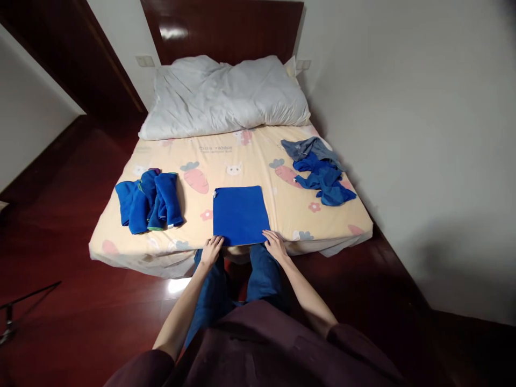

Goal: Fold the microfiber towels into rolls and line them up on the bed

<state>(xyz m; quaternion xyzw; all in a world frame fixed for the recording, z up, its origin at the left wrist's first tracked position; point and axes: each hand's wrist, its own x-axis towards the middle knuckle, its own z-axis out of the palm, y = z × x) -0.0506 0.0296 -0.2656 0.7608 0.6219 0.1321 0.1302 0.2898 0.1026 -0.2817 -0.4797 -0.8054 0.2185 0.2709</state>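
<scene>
A blue cloth (241, 214) lies flat at the front edge of the bed, with a small white tag at its far left corner. At its near left corner is my left hand (212, 250), fingers closed on the cloth's edge. My right hand (274, 244) touches the near right corner, its fingers stretched out over the cloth. Several rolled or folded blue cloths (138, 207) lie together on the left of the bed. On the right sits a loose heap of crumpled blue and grey cloths (324, 174).
The bed (193, 145) has a cream sheet with carrot and rabbit prints. A bunched white quilt (226, 99) lies before the dark wooden headboard (226, 27). A wall stands close on the right. Part of a black stand (8, 317) shows at the lower left.
</scene>
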